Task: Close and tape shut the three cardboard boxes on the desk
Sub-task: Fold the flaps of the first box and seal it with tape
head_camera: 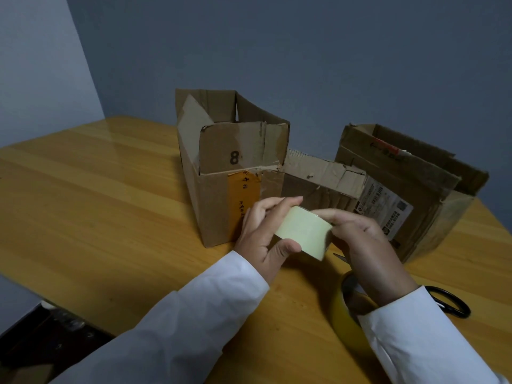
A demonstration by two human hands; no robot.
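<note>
The wooden desk (97,206) fills the lower view, its grain running from near left toward far right. On it stand three cardboard boxes in a loose row across the far side. The tall box (221,189) is the largest; it stands upright with its long axis vertical, its top flaps raised and open, a printed "8" on the near flap and an orange strip of tape down its near face. What lies inside cannot be seen from here. To the right sits the labelled box (415,195), lower and wider, turned at a slant with its open mouth facing up and to the left and a white shipping label on its near side; its inside is in shadow. Between these two is the low box (324,184), smallest of the three, its flap lifted toward the viewer and its interior dark. A person's two white sleeves reach in from below. The left hand (266,231) and the right hand (365,239) together grip a pale tape roll (302,231) in the air just before the tall box, thumb under and fingers curled over it, with the roll's axis pointing roughly left to right. Beneath the right wrist a yellow tape roll (346,309) rests on the desk, and black-handled scissors (451,302) lie beside it.
</note>
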